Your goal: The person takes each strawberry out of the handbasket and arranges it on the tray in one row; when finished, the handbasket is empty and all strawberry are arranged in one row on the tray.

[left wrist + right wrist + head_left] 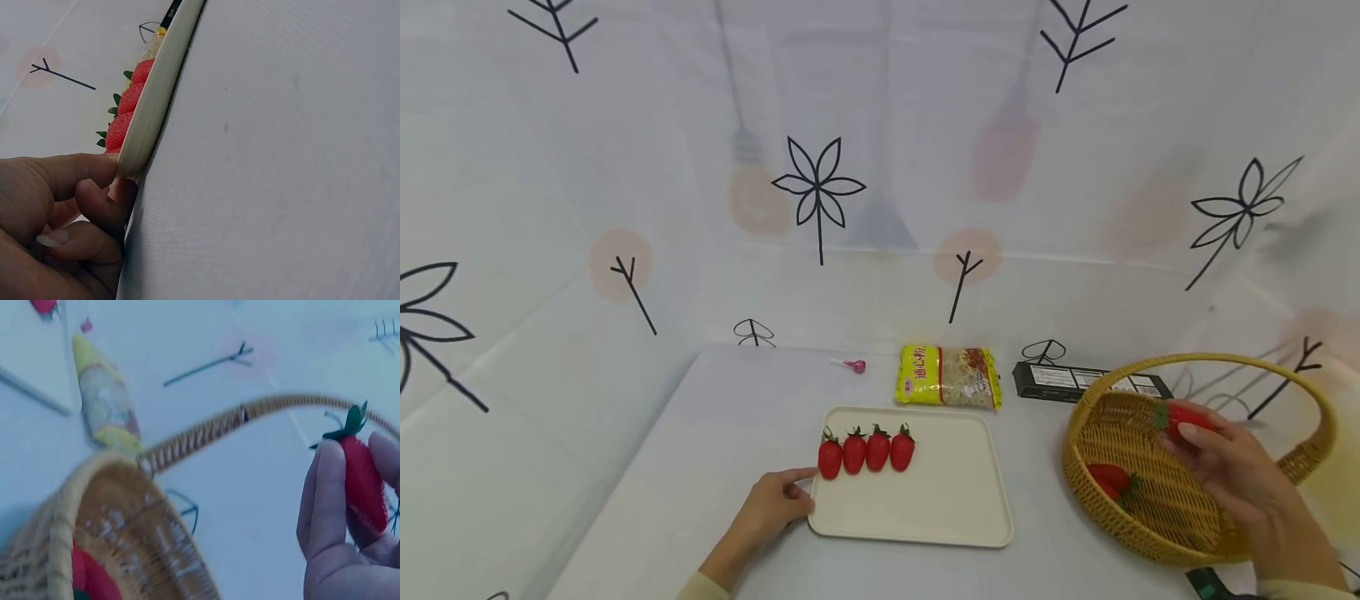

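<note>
red strawberry (1192, 416) is clamped between fingers and thumb of the right hand (1246, 471), near the handle (1195, 357) of a wicker basket (1176, 500) that holds more strawberries (1107, 477). the left hand (772, 505), fingers curled, grips the cream tray (943, 496) beside a row of four strawberries (877, 451).

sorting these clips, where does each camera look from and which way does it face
Head: worn on the head, facing forward and down at the tray and basket; left hand and right hand show.
Left wrist: on that wrist, facing the tray's edge; left hand shows.
Right wrist: on that wrist, facing the basket and held strawberry; right hand shows.
Shared: head and right wrist both show the basket and held strawberry.
</note>
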`<state>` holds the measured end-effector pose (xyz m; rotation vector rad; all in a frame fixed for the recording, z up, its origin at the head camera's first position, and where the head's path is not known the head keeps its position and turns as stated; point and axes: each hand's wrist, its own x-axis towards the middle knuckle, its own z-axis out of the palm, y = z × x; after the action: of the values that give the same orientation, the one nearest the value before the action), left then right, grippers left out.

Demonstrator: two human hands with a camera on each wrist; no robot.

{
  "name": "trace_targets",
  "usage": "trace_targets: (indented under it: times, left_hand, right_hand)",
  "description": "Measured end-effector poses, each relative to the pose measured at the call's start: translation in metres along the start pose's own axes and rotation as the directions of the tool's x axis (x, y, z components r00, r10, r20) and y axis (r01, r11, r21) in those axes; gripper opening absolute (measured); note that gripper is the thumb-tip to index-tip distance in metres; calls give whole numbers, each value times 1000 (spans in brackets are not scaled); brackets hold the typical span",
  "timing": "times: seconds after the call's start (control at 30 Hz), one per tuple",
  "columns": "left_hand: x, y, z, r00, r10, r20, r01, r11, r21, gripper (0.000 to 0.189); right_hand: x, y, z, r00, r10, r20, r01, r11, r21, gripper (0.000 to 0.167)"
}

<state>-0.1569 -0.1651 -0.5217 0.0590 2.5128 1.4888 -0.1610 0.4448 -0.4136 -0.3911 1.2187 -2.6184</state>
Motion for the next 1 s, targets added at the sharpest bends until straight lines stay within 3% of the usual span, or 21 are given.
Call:
trace_targets:
  times: [0.17,0.33,0.57,0.8,1.0]
  left_hand:
    - [0,0,-1,1000,8,0,-8,1000,-1,52]
    - [0,0,0,1000,2,2,-2,1000,-11,53]
    - [-1,0,0,1000,-6,2,6,1000,-12,53]
    - [-2,1,0,1000,-5,-2,5,1000,-16,53]
    - [-1,0,0,1000,-13,-2,13,1000,-20,53]
  right_hand:
    - [5,0,24,998,68,18,-67,998,-21,49]
    - [7,5,40,998,56,-15,-57,993,-104,47]
    - [17,20,63,997,74,-25,-76,990,-122,38]
    - [28,35,82,988,94,-125,-125,955,-271,31]
    - [40,46,97,987,86,-133,-122,950,-286,31]
